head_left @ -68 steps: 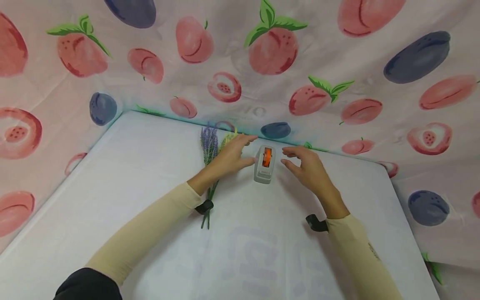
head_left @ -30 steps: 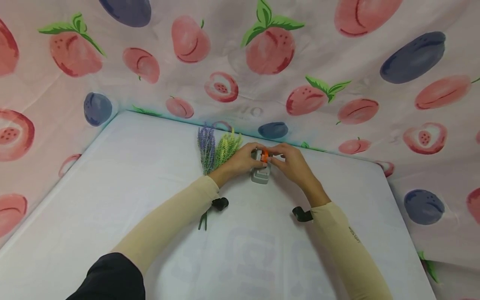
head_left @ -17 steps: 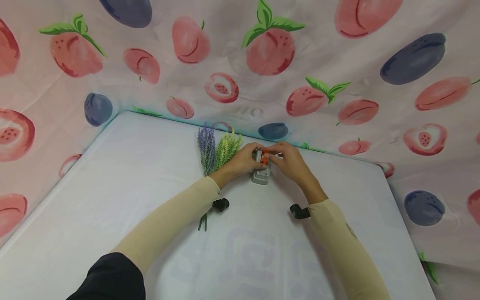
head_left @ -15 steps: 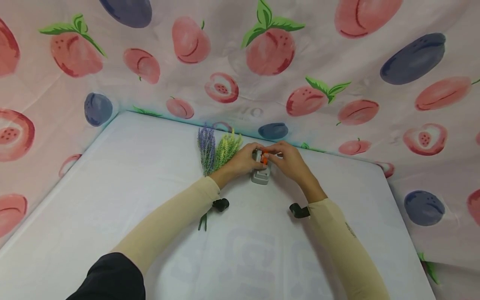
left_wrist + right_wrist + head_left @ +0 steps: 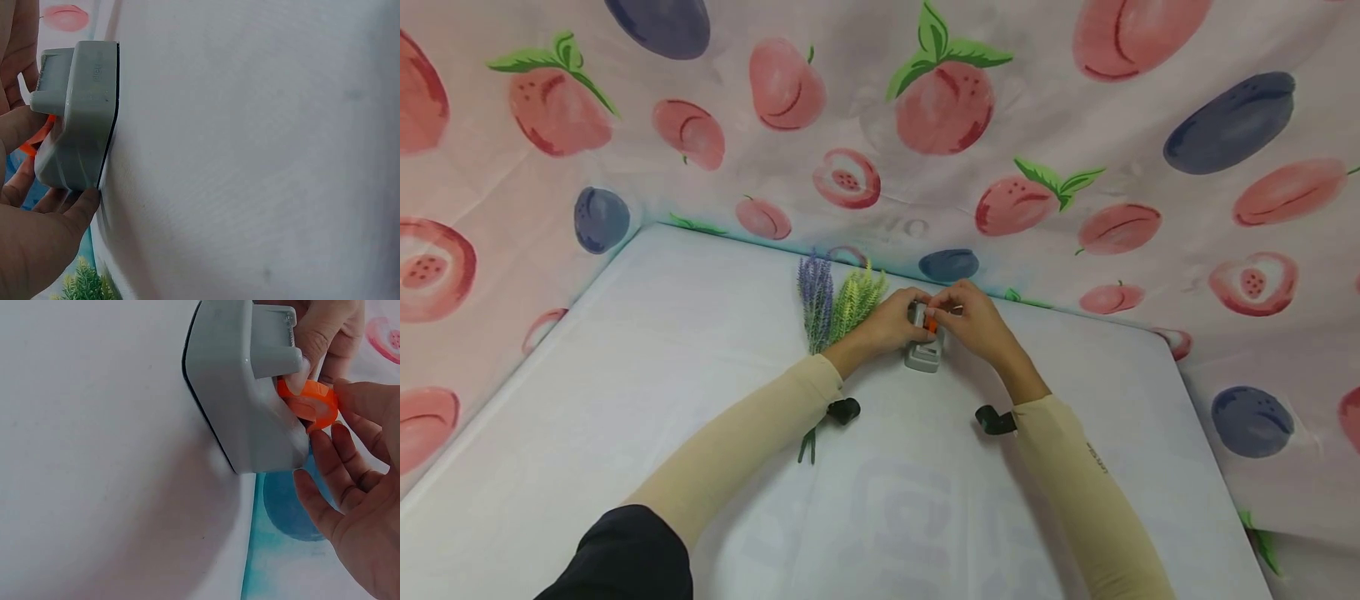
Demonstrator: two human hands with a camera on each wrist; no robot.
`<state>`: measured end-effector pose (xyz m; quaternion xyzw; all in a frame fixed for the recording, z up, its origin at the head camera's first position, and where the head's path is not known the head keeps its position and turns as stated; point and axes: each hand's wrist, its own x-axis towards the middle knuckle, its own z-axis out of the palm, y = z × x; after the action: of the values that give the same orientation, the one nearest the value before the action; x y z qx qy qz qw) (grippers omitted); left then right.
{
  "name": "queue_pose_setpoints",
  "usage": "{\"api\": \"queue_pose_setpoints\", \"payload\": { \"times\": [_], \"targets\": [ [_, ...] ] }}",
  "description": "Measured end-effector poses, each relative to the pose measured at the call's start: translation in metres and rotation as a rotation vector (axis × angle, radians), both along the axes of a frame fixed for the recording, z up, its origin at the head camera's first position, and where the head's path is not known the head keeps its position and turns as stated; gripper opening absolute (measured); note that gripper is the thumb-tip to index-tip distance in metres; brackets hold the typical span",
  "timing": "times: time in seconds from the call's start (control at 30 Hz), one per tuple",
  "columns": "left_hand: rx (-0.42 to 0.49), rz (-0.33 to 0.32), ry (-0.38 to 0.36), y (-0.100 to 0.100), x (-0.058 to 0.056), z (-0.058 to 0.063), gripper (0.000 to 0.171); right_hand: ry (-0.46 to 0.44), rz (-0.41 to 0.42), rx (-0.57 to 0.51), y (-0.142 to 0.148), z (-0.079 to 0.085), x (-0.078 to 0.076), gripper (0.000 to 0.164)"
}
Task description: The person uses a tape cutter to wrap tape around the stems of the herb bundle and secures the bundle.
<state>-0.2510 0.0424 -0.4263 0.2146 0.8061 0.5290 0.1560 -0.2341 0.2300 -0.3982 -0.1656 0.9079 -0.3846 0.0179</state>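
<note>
In the head view, a grey tape dispenser [image 5: 923,358] stands on the white table, holding an orange tape roll [image 5: 317,403]. My left hand [image 5: 891,321] grips the dispenser from the left. Its thumb is on the near side and its other fingers reach round the far end. From the right, my right hand [image 5: 973,321] has thumb and fingertips pinching the edge of the orange roll, best seen in the right wrist view. The roll sits partly within the dispenser, and the hands cover much of it in the head view.
Left of the dispenser lie purple artificial flowers [image 5: 816,292] and yellow-green artificial flowers [image 5: 856,300], their stems crossing under my left wrist. A fruit-patterned cloth [image 5: 880,108] hangs behind the table [image 5: 715,333] and along its sides.
My hands were apart on either side of the dispenser; the left has since taken hold of it and the right has come onto the orange roll. Over the last half second they barely move.
</note>
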Motion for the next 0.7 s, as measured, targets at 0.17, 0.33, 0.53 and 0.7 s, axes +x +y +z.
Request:
{"api": "queue_pose_setpoints", "payload": {
  "times": [0.17, 0.33, 0.53, 0.7],
  "targets": [
    [0.007, -0.006, -0.018, -0.001, 0.0, 0.001, 0.053, -0.019, 0.007, 0.044, 0.001, 0.004, -0.002, 0.022],
    [-0.014, 0.0, -0.019, 0.0, 0.0, 0.0, 0.052, -0.042, 0.062, 0.092, 0.003, 0.01, -0.004, 0.026],
    [-0.004, -0.001, -0.02, 0.0, 0.0, 0.0, 0.051, -0.055, 0.136, 0.159, 0.002, 0.018, -0.006, 0.03],
    [-0.006, -0.005, -0.006, -0.001, 0.001, 0.002, 0.053, -0.033, 0.192, 0.212, -0.001, 0.021, -0.007, 0.023]
  ]
}}
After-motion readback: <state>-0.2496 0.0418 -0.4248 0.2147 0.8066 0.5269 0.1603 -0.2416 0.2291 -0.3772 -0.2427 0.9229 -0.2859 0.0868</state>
